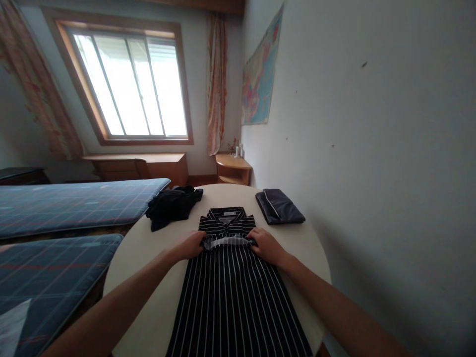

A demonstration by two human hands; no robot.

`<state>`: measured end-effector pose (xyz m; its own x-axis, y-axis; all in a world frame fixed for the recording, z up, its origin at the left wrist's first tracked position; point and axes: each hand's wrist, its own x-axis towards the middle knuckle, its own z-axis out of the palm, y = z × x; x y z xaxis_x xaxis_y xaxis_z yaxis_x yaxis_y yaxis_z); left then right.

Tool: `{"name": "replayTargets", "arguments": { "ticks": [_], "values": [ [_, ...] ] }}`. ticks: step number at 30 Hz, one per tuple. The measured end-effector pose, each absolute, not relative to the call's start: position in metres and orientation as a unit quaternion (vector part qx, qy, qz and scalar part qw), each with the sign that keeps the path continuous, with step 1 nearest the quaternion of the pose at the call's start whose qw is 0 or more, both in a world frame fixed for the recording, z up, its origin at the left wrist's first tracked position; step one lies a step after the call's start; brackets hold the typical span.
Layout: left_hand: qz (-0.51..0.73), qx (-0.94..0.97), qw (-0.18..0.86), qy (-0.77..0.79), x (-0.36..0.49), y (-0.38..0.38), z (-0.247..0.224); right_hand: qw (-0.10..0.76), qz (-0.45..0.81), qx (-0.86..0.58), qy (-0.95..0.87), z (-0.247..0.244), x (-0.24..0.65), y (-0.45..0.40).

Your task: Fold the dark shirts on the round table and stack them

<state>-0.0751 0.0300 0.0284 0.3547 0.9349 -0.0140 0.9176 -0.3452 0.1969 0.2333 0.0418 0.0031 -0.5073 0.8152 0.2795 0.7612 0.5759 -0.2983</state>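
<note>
A black shirt with thin white stripes [238, 297] lies lengthwise on the round cream table [141, 277], its collar [225, 214] at the far end. Just below the collar, a pale greyish edge of cloth [227, 241] runs across the shirt between my hands. My left hand [192, 244] pinches the left end of this edge, fingers closed on the fabric. At the right end, my right hand [268, 246] grips the shirt in the same way. My fingertips are partly hidden by the cloth.
A dark folded garment [280, 206] lies at the table's right rear, near the white wall [390, 173]. Crumpled black clothing [174, 204] sits at the left rear. Blue plaid mattresses [74, 206] stand close on the left. Desks [148, 158] are beyond, under the window.
</note>
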Motion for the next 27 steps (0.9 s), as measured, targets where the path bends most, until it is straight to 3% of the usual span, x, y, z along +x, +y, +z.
{"name": "replayTargets", "arguments": {
  "ticks": [10,19,24,27],
  "values": [
    [0.022,0.848,0.128,0.515,-0.079,0.017,0.036,0.120,0.087,-0.432,-0.890,0.026,0.234,0.024],
    [0.072,0.860,0.204,0.462,-0.094,0.033,0.090,0.111,0.052,-0.456,-0.881,0.072,0.236,0.032],
    [0.171,0.822,0.107,0.532,-0.096,0.058,0.103,0.168,0.019,-0.494,-0.853,0.094,0.237,0.061],
    [0.187,0.794,0.066,0.575,-0.092,0.070,0.093,0.162,0.021,-0.506,-0.847,0.088,0.234,0.080]
  ]
}}
